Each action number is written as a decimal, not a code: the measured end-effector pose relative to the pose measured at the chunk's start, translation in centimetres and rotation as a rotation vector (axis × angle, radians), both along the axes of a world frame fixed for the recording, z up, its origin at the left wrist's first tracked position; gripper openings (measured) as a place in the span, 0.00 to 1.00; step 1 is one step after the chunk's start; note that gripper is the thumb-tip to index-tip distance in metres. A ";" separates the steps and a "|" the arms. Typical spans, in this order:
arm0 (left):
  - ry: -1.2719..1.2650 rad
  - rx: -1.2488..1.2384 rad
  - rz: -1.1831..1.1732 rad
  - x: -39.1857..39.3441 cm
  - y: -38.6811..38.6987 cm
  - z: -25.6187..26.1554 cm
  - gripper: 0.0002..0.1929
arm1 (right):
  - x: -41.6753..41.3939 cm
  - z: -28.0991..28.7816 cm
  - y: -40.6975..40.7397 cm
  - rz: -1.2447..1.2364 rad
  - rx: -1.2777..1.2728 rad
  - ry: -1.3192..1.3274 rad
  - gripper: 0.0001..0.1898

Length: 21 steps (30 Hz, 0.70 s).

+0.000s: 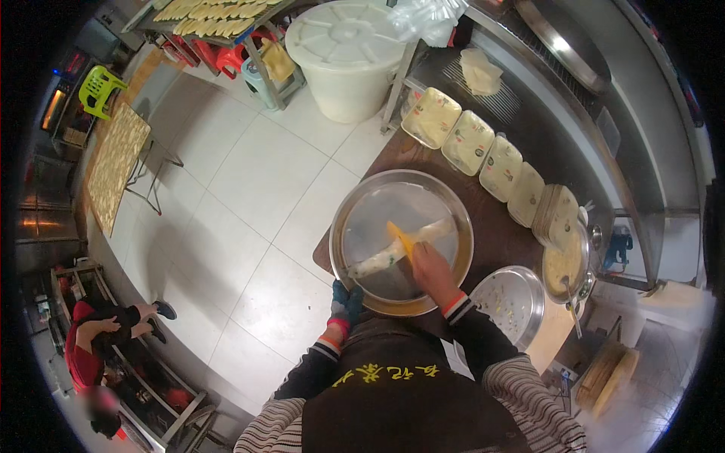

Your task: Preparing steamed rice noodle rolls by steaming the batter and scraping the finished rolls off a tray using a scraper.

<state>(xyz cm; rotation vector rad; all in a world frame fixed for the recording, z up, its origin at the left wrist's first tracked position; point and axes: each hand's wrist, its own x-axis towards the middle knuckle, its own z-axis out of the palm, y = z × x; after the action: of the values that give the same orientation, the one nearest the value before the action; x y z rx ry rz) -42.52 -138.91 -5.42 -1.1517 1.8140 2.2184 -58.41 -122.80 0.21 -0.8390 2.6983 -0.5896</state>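
Observation:
A round metal pan stands on the brown table before me. Across its base lies a long, whitish, translucent rice roll with green bits inside. My right hand grips a flat yellow scraper, whose blade reaches over the middle of the roll. At the pan's near left rim, my left hand in a dark teal glove holds the edge. To the right sits another metal pan with scattered yellow and green bits.
Several covered dishes line the brown table. A bowl of pale filling holds a spoon. Beyond stands a lidded white bin. A person is at the far left, near a folding table.

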 end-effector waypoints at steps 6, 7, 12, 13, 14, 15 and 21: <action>-0.115 -0.133 -0.058 -0.1 0.5 -1.2 0.14 | 0.6 1.3 0.5 -0.013 0.056 -0.071 0.08; -0.045 -0.190 -0.036 -0.2 0.6 -1.5 0.14 | 1.2 1.1 1.2 -0.014 0.058 -0.063 0.08; -0.062 -0.069 0.045 -0.4 0.4 -1.3 0.16 | 0.7 3.0 3.6 -0.331 -0.116 0.023 0.07; -0.042 -0.121 0.038 -0.4 0.4 -1.5 0.16 | 0.3 2.9 3.9 -0.333 -0.116 0.025 0.07; -0.041 -0.122 0.039 0.0 0.4 -1.7 0.16 | -0.2 2.5 4.2 -0.289 -0.087 0.021 0.07; -0.042 -0.063 0.062 -0.3 0.6 -1.2 0.16 | -0.9 2.1 4.6 -0.249 -0.056 0.020 0.07; -0.063 -0.075 0.047 -0.4 0.4 -0.9 0.15 | -2.5 -0.4 4.7 -0.084 0.002 0.071 0.06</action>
<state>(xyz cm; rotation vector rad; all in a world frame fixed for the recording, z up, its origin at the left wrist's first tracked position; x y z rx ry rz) -42.90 -138.53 -6.36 -1.2754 1.8797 2.1295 -60.92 -118.14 -0.16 -0.7635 2.8099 -0.5856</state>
